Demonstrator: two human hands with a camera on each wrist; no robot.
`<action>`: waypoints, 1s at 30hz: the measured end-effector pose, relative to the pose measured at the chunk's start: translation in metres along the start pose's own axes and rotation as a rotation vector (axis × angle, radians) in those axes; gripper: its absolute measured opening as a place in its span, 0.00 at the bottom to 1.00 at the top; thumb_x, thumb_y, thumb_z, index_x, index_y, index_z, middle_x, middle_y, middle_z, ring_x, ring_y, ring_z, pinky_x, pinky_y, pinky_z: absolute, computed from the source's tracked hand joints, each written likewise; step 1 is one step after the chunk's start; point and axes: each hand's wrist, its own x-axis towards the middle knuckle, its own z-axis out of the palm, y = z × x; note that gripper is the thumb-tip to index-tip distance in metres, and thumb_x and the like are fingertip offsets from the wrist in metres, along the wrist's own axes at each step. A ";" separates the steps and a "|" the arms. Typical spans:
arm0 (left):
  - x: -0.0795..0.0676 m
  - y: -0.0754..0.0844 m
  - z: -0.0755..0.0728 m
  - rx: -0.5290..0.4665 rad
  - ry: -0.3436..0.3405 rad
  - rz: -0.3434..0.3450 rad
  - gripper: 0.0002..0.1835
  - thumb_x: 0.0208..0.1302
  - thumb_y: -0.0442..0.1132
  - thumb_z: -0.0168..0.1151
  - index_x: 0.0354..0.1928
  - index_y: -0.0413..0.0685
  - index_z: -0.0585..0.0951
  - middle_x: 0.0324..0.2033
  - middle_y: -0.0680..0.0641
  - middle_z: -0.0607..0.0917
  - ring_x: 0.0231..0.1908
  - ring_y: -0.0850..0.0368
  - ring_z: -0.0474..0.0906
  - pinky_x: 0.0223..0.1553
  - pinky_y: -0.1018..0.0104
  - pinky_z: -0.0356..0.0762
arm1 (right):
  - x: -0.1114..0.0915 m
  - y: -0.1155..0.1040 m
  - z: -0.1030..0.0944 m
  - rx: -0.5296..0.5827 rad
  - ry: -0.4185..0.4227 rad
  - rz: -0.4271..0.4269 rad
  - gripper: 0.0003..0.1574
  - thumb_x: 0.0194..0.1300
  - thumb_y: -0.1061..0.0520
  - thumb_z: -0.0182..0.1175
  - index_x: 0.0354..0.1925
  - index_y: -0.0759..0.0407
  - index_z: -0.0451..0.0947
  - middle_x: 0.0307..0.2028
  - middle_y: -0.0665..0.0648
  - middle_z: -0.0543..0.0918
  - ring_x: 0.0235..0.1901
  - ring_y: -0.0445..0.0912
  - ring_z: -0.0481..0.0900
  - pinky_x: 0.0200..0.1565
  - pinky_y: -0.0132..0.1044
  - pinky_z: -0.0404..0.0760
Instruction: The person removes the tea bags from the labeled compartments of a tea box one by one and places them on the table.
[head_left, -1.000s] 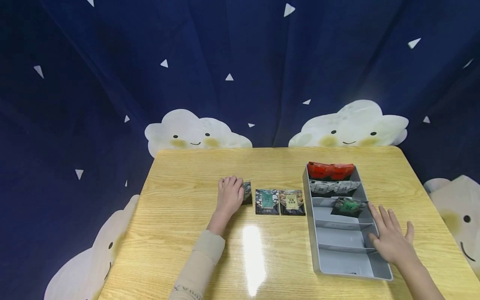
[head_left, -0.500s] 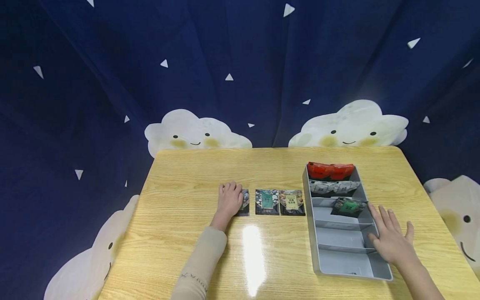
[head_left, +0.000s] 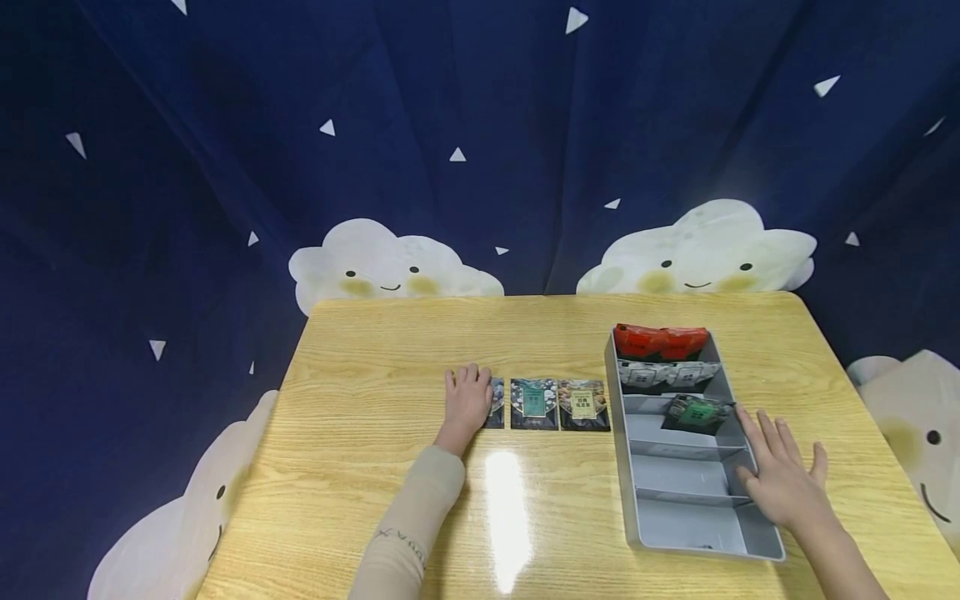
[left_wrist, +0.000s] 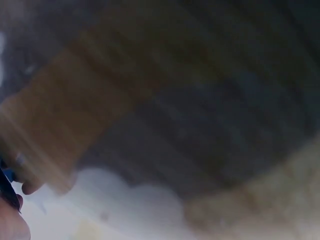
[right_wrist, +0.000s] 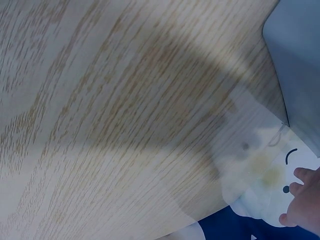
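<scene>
My left hand (head_left: 468, 398) covers most of a dark sachet with a blue-patterned front (head_left: 497, 405) low over the table. In the left wrist view, thumb and fingers show on either side of the dark sachet (left_wrist: 7, 187) at the left edge. Just right of it lie a sachet with a teal label (head_left: 534, 404) and one with a yellow label (head_left: 585, 405), side by side. My right hand (head_left: 783, 475), fingers spread, rests at the right wall of a grey divided box (head_left: 624, 475). A green-labelled sachet (head_left: 697, 414) leans in the box's middle compartment.
Red sachets (head_left: 660, 342) fill the box's far compartment, with white-patterned sachets (head_left: 669, 377) in the one before it. The two nearest compartments show bare floors. The wooden table (head_left: 360, 350) ends at a dark blue curtain (head_left: 465, 100) with cloud shapes.
My left hand first came nearer with the dark sachet, then shifted slightly right, bringing it closer to the teal-labelled one. The right hand and box have stayed put.
</scene>
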 end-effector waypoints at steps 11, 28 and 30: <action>-0.001 0.006 0.001 0.037 0.013 0.008 0.13 0.70 0.45 0.39 0.50 0.50 0.67 0.46 0.47 0.67 0.50 0.49 0.61 0.57 0.47 0.49 | 0.000 0.001 0.000 0.004 -0.008 0.002 0.56 0.58 0.58 0.52 0.71 0.44 0.26 0.69 0.68 0.40 0.67 0.62 0.28 0.54 0.64 0.16; 0.000 0.008 -0.004 -0.003 0.023 -0.011 0.14 0.70 0.44 0.39 0.53 0.50 0.67 0.48 0.46 0.68 0.52 0.49 0.63 0.58 0.47 0.50 | -0.001 -0.001 0.000 0.004 -0.002 -0.001 0.56 0.58 0.57 0.52 0.71 0.44 0.26 0.69 0.68 0.41 0.67 0.62 0.30 0.54 0.64 0.17; 0.001 0.011 -0.008 -0.013 0.036 -0.004 0.14 0.70 0.44 0.40 0.53 0.51 0.67 0.49 0.46 0.69 0.52 0.49 0.63 0.57 0.48 0.51 | -0.001 -0.001 0.000 0.004 -0.001 -0.002 0.56 0.58 0.57 0.52 0.71 0.44 0.26 0.69 0.68 0.41 0.67 0.63 0.30 0.54 0.64 0.17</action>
